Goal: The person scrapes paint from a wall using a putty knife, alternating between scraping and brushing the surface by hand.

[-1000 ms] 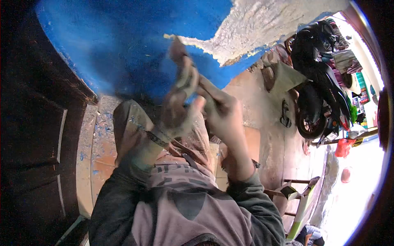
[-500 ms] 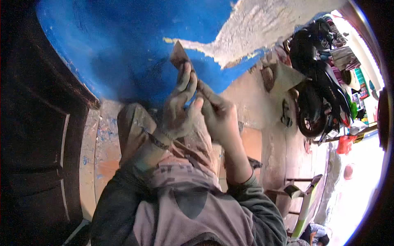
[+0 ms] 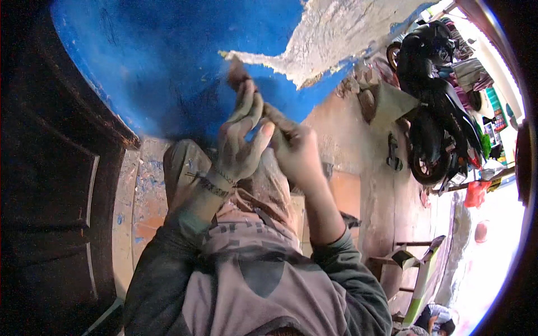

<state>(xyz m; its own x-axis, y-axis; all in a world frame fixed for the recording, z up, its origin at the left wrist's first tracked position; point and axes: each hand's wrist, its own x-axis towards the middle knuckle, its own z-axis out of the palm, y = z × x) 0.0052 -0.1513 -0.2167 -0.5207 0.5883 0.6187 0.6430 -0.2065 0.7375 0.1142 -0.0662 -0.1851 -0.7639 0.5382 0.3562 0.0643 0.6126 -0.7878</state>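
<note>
A paint scraper (image 3: 236,73) with a thin, flat blade rests against the blue-painted wall (image 3: 162,61), its tip at the narrow end of a pale bare patch (image 3: 330,39) with ragged edges. My right hand (image 3: 295,147) is closed round the scraper's handle, which is mostly hidden in the fingers. Just left of it, my left hand (image 3: 241,143) has its fingers bent against the scraper near the blade, with the thumb standing apart beside my right hand. The blade is a little blurred.
Paint flakes (image 3: 148,185) litter the floor by a dark panelled door (image 3: 50,207) at left. To the right are a motorcycle (image 3: 434,106), a sandal (image 3: 394,151) and a wooden stool-like frame (image 3: 417,274). Another person (image 3: 437,320) is low at the bottom right.
Both hands and the scraper have shifted slightly left in view, the blade staying by the bare patch's tip. The view has moved a little too.
</note>
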